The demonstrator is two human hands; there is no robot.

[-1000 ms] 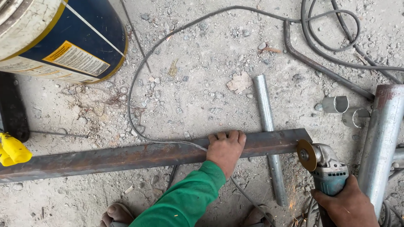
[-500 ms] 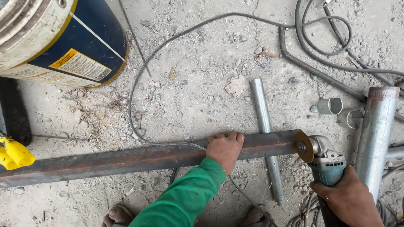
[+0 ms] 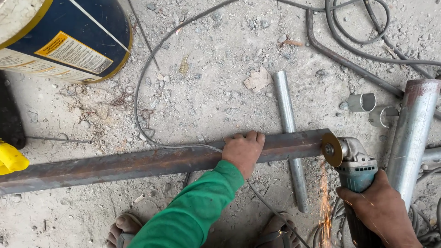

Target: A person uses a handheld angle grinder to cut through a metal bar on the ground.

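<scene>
Long rusty steel bar (image 3: 138, 163), sparks at end

Your right hand (image 3: 381, 213) runs off the bottom edge, so you cannot see its wrist or how its fingers close around the grinder (image 3: 356, 172), whose rear body your hand covers. The rusty steel bar (image 3: 138, 163) leaves the frame at the left, its far end unseen. Your left hand (image 3: 243, 149) hides the stretch of bar beneath it. Only the toes of your sandalled feet (image 3: 121, 227) show. The blue drum (image 3: 64, 36) and yellow object (image 3: 10, 158) are cropped too.
</scene>
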